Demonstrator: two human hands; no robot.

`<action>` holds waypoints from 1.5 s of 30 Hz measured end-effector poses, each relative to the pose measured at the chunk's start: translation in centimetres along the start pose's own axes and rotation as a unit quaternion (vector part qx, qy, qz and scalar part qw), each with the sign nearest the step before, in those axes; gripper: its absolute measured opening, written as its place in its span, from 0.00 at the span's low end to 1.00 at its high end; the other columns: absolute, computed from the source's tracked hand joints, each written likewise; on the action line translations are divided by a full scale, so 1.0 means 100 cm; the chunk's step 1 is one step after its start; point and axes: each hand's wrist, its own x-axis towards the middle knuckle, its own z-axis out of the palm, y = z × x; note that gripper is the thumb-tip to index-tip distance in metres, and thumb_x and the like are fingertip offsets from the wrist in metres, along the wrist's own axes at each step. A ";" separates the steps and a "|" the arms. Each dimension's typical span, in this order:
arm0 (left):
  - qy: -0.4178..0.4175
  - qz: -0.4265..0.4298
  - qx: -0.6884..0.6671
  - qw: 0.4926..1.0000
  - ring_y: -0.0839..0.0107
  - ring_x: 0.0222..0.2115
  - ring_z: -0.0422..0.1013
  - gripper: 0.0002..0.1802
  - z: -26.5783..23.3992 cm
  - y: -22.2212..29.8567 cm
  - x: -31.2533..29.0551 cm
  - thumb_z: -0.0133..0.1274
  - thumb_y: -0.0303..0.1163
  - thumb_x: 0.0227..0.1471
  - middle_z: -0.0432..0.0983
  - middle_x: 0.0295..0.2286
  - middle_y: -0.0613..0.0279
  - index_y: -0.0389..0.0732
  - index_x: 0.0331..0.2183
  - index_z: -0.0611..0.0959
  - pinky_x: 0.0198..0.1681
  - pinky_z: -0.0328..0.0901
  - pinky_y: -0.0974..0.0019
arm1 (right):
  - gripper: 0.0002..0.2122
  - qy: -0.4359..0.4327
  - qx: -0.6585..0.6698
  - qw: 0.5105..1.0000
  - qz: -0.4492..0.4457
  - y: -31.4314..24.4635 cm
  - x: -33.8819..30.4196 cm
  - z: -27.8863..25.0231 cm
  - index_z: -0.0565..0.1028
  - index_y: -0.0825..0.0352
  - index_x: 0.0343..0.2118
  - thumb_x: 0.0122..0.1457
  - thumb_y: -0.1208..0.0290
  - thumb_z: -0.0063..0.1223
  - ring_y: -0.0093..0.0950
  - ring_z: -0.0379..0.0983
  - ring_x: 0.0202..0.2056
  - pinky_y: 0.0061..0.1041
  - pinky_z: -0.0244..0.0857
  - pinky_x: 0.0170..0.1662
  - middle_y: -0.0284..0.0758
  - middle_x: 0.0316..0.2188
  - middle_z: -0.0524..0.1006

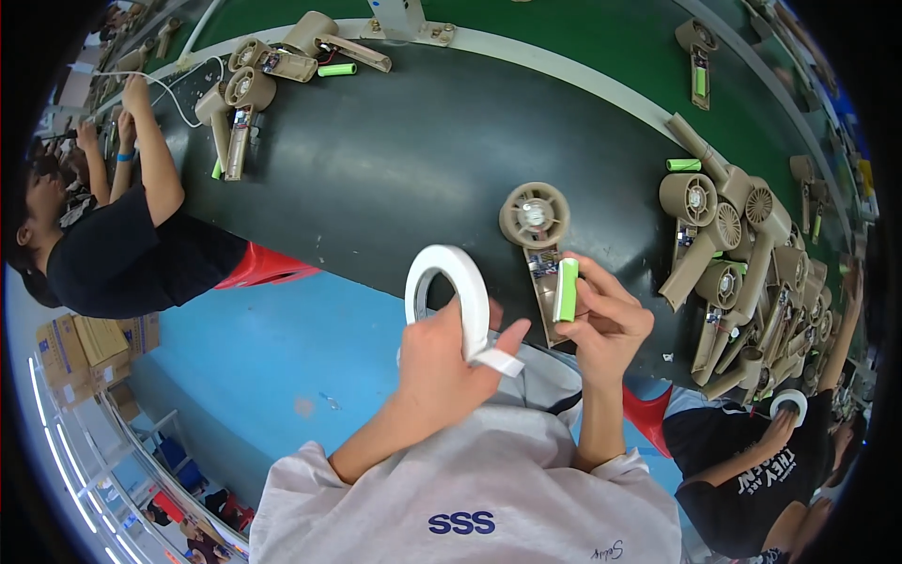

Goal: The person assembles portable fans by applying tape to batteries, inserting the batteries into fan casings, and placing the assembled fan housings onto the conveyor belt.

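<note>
My left hand (437,376) is closed around a roll of white tape (476,305), its fingers through the ring. A short loose end of tape (498,361) sticks out by my left thumb. Between thumb and fingers, my right hand (615,324) pinches a green cylindrical battery (570,293), held upright. A white strip runs along the battery's left side. Just behind it, a beige handheld fan (512,218) lies on the dark table with its handle open, showing a circuit board (543,263). The battery hides part of that handle.
A heap of beige fans (728,226) covers the table's right side, with a green battery (683,164) beside it. More opened fans (252,89) lie far left, near another battery (336,70). One person (141,226) sits at left; another (761,461) at right holds a tape roll.
</note>
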 end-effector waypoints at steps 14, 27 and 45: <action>-0.228 -0.165 -0.414 0.866 0.78 0.41 0.78 0.35 -0.012 -0.002 0.015 0.64 0.21 0.52 0.84 0.40 0.59 0.32 0.61 0.72 0.46 0.72 0.71 | 0.21 -0.123 -0.217 0.962 -0.110 -0.037 0.018 -0.006 0.84 0.73 0.37 0.41 0.67 0.77 0.23 0.74 0.24 0.21 0.68 0.28 0.55 0.44 0.81; -0.239 -0.171 -0.387 0.874 0.76 0.41 0.79 0.38 -0.006 0.005 0.006 0.63 0.20 0.53 0.83 0.40 0.58 0.31 0.63 0.67 0.46 0.73 0.70 | 0.16 -0.201 -0.369 0.900 -0.113 -0.061 0.020 -0.004 0.86 0.66 0.32 0.35 0.72 0.75 0.21 0.67 0.17 0.19 0.57 0.22 0.45 0.41 0.84; -0.204 -0.081 -0.468 0.856 0.66 0.48 0.78 0.43 -0.007 0.018 0.009 0.60 0.17 0.55 0.80 0.48 0.53 0.32 0.66 0.57 0.51 0.72 0.65 | 0.30 -0.035 -0.063 0.980 0.184 -0.054 0.001 -0.007 0.74 0.82 0.51 0.68 0.51 0.41 0.24 0.73 0.32 0.23 0.63 0.32 0.45 0.42 0.80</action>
